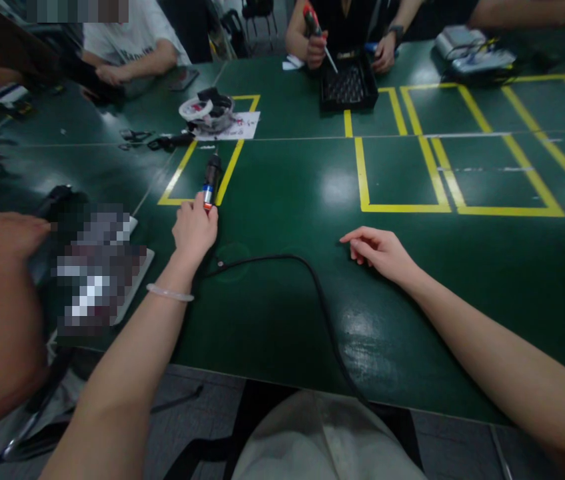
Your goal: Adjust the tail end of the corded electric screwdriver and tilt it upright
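Note:
My left hand is closed around the rear end of a black electric screwdriver with a blue and orange band, its tip pointing away from me inside a yellow tape outline. A black cable runs over the green table from near my left wrist to the front edge. My right hand hovers or rests over the table right of the cable, holding nothing, with the index finger stretched out and the other fingers loosely curled.
White and clear rolls sit on a paper behind the screwdriver. Across the table a person holds a red tool over a black tray of small parts. Devices stand at the back right. Another person's arm is close on the left.

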Action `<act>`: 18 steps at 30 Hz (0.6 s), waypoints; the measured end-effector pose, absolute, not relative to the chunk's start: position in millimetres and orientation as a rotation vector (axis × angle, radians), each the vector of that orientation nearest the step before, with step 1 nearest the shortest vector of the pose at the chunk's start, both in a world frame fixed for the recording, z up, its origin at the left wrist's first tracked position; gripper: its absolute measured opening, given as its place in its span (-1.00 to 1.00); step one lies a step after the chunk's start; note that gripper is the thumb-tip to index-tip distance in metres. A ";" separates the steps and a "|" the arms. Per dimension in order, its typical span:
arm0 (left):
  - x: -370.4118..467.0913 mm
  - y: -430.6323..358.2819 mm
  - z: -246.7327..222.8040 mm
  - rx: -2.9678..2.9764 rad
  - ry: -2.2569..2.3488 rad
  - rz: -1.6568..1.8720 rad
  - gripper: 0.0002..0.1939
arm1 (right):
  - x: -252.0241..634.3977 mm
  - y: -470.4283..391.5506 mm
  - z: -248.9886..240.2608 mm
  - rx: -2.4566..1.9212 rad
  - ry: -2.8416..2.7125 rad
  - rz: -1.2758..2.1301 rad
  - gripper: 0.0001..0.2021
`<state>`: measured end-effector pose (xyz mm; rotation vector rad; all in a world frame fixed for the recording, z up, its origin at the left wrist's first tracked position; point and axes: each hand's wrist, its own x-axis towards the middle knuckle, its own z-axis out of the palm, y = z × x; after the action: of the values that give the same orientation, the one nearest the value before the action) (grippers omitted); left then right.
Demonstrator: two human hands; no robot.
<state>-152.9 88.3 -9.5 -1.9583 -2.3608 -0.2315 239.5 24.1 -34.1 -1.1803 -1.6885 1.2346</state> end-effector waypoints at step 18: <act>25.2 13.3 -2.8 -2.521 -1.724 -0.084 -0.43 | 220.9 12.7 -27.8 -1.062 -2.171 0.546 -0.74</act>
<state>25.2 13.3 -2.8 -2.5213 -1.7241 -0.0845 220.9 12.7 -27.8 -1.0617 -2.1706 0.5455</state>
